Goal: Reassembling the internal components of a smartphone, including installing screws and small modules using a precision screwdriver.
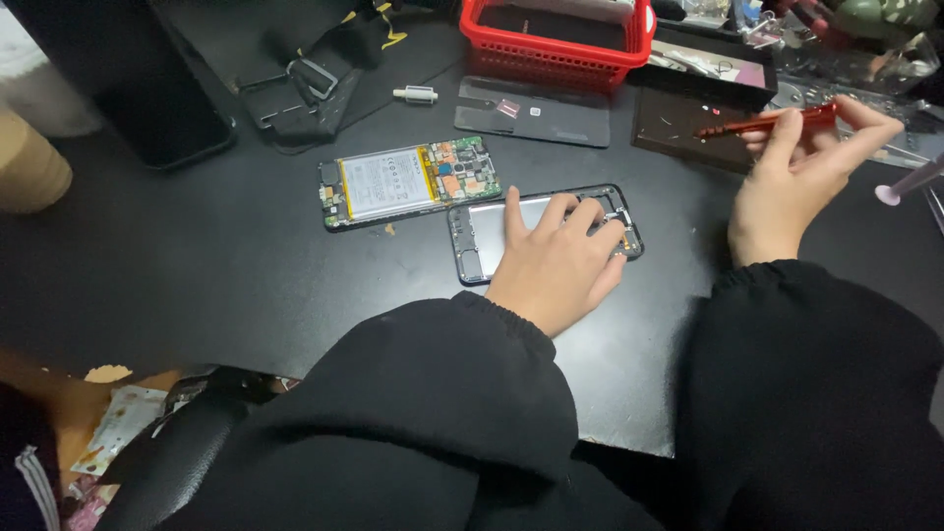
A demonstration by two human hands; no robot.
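My left hand (559, 260) lies flat on an empty phone frame (482, 234) on the black table, its fingers spread over the frame's right half. Just left of it sits an opened phone (408, 182) with its white battery and green circuit board exposed. My right hand (801, 172) is raised at the right and grips a red screwdriver (762, 122), whose tip points left over a dark mat (678, 128). Both arms wear black sleeves.
A red plastic basket (556, 44) stands at the back. In front of it lies a dark phone back cover (531, 113) and a small white cylinder (416, 94). A black phone (162, 118) rests at the left, a strap buckle (310, 79) behind it.
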